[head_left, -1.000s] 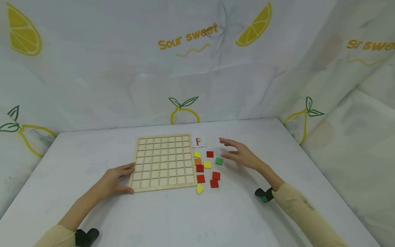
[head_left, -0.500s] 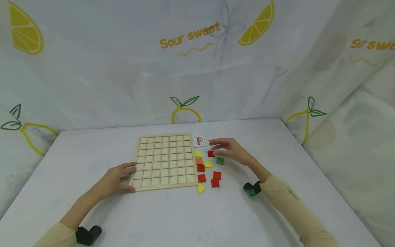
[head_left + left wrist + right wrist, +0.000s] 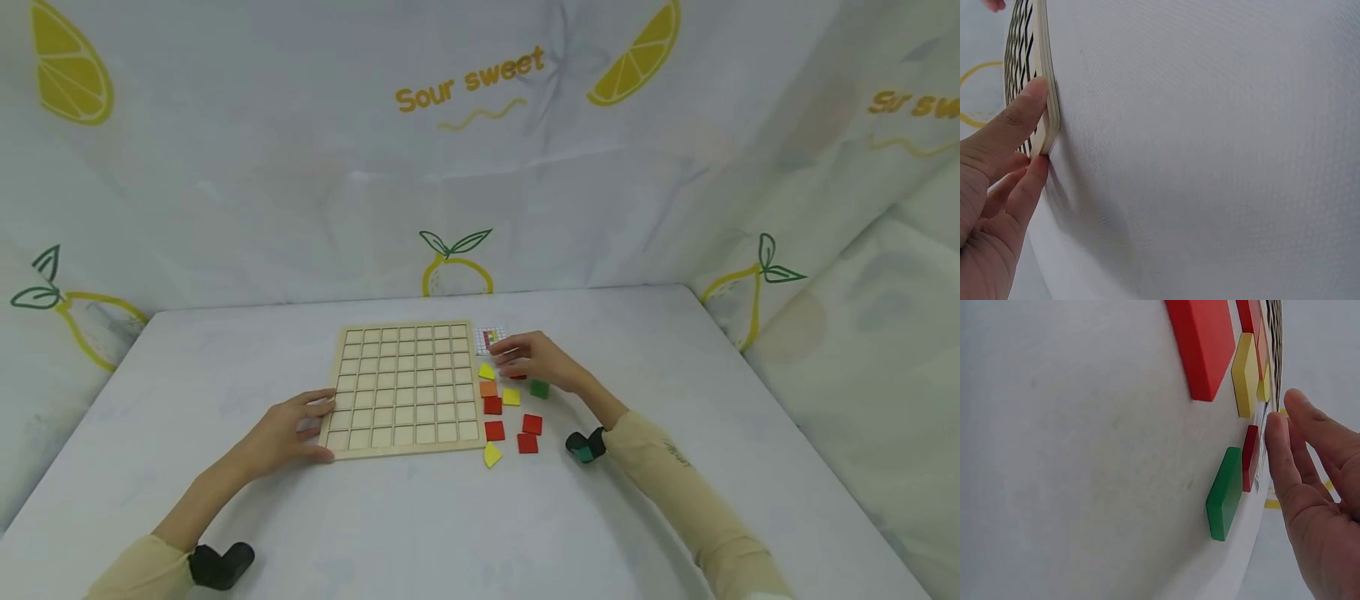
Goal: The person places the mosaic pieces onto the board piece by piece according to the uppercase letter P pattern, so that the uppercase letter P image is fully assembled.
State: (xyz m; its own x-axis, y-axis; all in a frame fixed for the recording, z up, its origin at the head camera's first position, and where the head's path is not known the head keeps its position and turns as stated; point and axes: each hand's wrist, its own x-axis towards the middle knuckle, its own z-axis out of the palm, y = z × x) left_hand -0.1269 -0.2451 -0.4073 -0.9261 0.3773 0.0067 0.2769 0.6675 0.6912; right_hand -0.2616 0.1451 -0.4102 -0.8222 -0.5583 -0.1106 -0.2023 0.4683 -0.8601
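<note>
A square wooden grid board (image 3: pixel 480 392) lies on the white table. At its left side my left hand (image 3: pixel 288 429) rests thumb and fingertips against the edge near the front corner; the left wrist view shows the thumb (image 3: pixel 1013 119) on the edge. My right hand (image 3: pixel 543 362) hovers above the loose tiles, next to a small printed pattern card (image 3: pixel 482 340), which it partly covers. Nothing is between its fingers. Beneath it lie a red tile (image 3: pixel 1250 459) and a green tile (image 3: pixel 1225 494); a yellow square tile (image 3: pixel 511 397) is close by.
Right of the board lie an orange tile (image 3: pixel 488 389), several more red tiles (image 3: pixel 528 443) and two yellow rounded pieces, one a wedge (image 3: pixel 492 454) near the front corner. A white lemon-print cloth (image 3: pixel 300 183) hangs behind the table.
My right hand has moved left, from beyond the green tile to over the red tile and the card's edge. The left hand stays at the board. The whole view has shifted slightly.
</note>
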